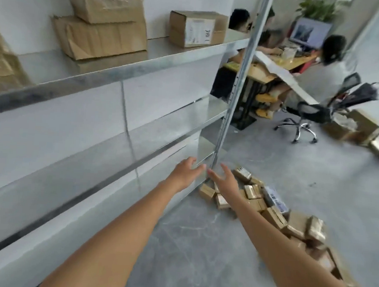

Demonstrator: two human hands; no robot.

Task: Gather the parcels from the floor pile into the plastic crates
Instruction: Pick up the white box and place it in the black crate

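Two bare arms are stretched forward over a grey concrete floor [199, 245], beside a metal shelving unit [112, 75]. The left hand [185, 173] is held out with fingers loosely spread and nothing grasped, just in front of the shelving's lowest tier. The right hand [223, 179] is likewise released, its fingers extended and apart, with nothing held; it is seen above the near end of the parcel pile [269, 207], though whether a parcel is touched cannot be told.

The parcels, small brown cardboard boxes, some bearing white labels, are scattered on the floor in a band running from the foot of the shelving's upright post [240, 79] toward the lower right edge of the view. No crates are shown.

Larger cardboard cartons [102, 25] are stacked on the upper shelf, with a labelled box [197, 28] set apart to their right. In the background, people are seated at a desk [288, 60] with a monitor [310, 34], and an office chair [316, 112] is seen near an open carton [357, 128].
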